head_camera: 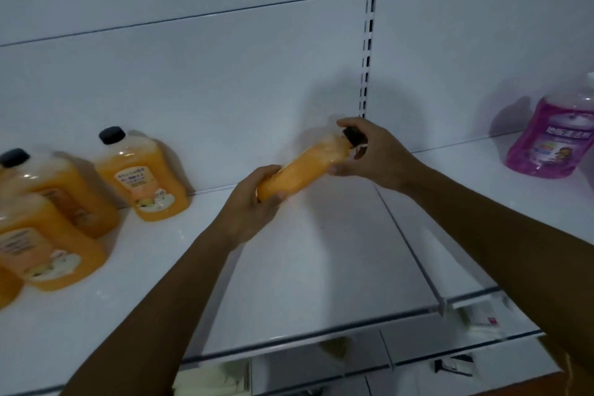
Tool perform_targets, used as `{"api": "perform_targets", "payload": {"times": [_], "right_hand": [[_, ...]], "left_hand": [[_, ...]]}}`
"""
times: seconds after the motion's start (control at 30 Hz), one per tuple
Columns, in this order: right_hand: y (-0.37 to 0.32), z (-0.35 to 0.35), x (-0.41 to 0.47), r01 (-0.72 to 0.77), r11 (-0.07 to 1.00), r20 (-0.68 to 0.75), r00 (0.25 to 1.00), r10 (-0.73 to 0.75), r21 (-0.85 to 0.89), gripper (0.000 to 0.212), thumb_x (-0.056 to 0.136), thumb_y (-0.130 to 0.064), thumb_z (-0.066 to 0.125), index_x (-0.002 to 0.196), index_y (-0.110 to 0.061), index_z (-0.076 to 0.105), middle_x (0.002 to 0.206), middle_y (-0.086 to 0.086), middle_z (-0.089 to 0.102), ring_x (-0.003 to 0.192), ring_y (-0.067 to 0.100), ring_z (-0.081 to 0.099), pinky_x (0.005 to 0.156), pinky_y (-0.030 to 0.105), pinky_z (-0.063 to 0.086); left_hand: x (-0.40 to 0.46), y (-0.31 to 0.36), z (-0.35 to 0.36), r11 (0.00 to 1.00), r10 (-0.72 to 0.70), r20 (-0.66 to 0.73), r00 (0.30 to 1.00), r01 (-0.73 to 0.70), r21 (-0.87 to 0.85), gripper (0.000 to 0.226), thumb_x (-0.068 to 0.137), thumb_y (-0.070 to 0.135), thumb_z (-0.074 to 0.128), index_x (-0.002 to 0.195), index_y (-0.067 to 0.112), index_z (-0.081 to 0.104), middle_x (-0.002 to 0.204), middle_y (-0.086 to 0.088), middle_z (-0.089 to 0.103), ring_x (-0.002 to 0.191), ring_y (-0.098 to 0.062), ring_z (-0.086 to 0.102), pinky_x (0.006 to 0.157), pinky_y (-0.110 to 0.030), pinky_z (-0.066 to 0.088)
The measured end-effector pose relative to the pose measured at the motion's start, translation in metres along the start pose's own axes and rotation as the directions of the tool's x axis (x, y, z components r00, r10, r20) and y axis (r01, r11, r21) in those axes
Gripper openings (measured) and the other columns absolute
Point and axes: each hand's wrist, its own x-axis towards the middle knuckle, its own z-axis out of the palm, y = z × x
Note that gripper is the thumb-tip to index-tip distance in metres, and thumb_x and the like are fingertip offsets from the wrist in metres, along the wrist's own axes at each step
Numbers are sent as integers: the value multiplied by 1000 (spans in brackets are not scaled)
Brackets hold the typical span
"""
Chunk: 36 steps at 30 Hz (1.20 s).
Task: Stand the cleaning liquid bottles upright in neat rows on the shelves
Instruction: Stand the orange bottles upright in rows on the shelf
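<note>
I've got the orange bottle (pixel 302 170) tilted in mid-air over the shelf (pixel 305 267), near its back edge. My left hand (pixel 254 202) grips the base, my right hand (pixel 369 151) curls round the neck by the black cap. It looks full, heavy, slick plastic, so base-and-neck feels safest. 4 orange bottles (pixel 141 177) stand toward the left end, a pink bottle (pixel 553 138) far right; white glossy shelf, white back panel.

Lots of bare white shelf (pixel 305 267) in the middle, under the tilted orange bottle (pixel 302 170) held up in the air. Blocked on the far left by a bunch of standing orange bottles (pixel 58 212). One pink bottle (pixel 551 141) far off on the right.
</note>
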Motion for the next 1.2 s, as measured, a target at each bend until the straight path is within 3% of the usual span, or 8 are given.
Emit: {"api": "perform_targets", "payload": {"times": [0.17,0.37,0.53,0.67,0.87,1.0,1.07,1.2], "right_hand": [[-45,37,19,136,991,44,990,-136,-9,76,62,-40,88,127,-23,53,114,-9,57,94,2,54,78,18,44],[-111,101,35,278,954,72,955,-287,115,62,67,-29,87,120,-26,56,116,-10,57,108,5,54,86,26,52],[-152,147,41,339,933,119,928,-353,123,70,68,-28,86,129,-20,52,116,-8,58,108,8,54,86,23,52],[-173,180,47,311,942,162,930,-329,128,71,66,-30,88,126,-20,51,120,-5,60,107,12,58,91,28,52],[-182,203,53,301,941,277,901,-334,157,59,73,-21,83,126,-16,57,124,1,61,113,16,59,98,37,51],[-178,210,57,278,942,295,899,-324,187,56,74,-20,82,125,-17,58,124,2,61,113,18,60,97,35,51],[-172,213,57,283,934,276,900,-337,218,51,74,-22,82,120,-22,60,120,2,62,108,17,62,94,37,53],[-166,217,56,290,927,246,905,-346,239,46,74,-23,82,114,-28,59,116,1,63,104,16,64,90,36,55]], "left_hand": [[-42,-6,-36,936,-210,-49,976,186,-300,56,85,42,68,136,25,50,131,2,56,116,-20,59,89,-41,57],[-81,-15,-72,990,-139,-304,942,123,-70,41,84,34,72,119,43,52,114,25,59,104,-2,58,87,-35,56],[-109,-36,-101,978,-145,-413,899,192,77,55,84,35,70,134,24,52,124,13,61,106,-5,59,88,-20,51],[-121,-49,-113,975,-189,-464,865,222,17,47,82,30,74,123,31,50,115,14,63,98,2,61,73,-11,50],[-137,-71,-130,973,-219,-454,863,229,-35,56,86,23,72,135,25,45,124,16,61,109,7,58,86,-14,51],[-140,-75,-134,969,-232,-446,864,247,-25,57,86,25,70,137,23,45,126,16,59,108,8,56,79,-4,46],[-140,-78,-133,970,-213,-437,874,241,11,58,88,25,69,140,22,42,131,11,58,114,0,56,83,-6,46],[-142,-86,-133,962,-197,-431,880,259,89,56,90,27,66,140,20,42,136,5,57,123,-12,55,99,-28,48]]}}
